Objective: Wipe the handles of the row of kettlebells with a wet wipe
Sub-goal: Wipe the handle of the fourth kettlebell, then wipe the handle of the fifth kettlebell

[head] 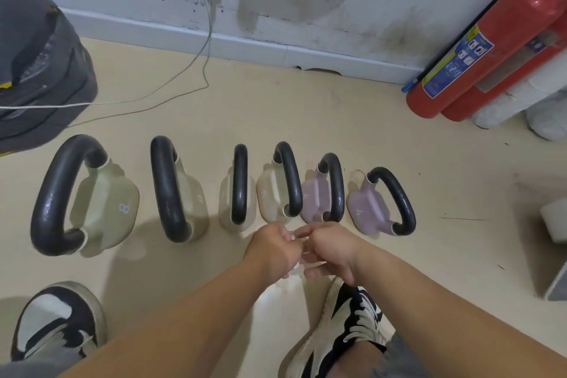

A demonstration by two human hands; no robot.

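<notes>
Several kettlebells stand in a row on the beige floor, each with a black handle. The largest cream one [104, 205], marked 8, is at the far left; two small lilac ones [319, 196] [366, 209] close the row on the right. My left hand [271, 248] and my right hand [329, 250] meet just in front of the row, below the fourth kettlebell's handle [290, 178]. Both pinch a small pale wet wipe [299, 258] between their curled fingers. The wipe is mostly hidden by the fingers. Neither hand touches a handle.
Two red fire extinguishers [497, 49] lean at the wall on the right. A dark grey bag-like object [40, 64] sits at the far left, with thin cables [196, 55] trailing over the floor. My shoes [58, 319] [340, 328] stand near the bottom edge. A white box [553, 224] lies right.
</notes>
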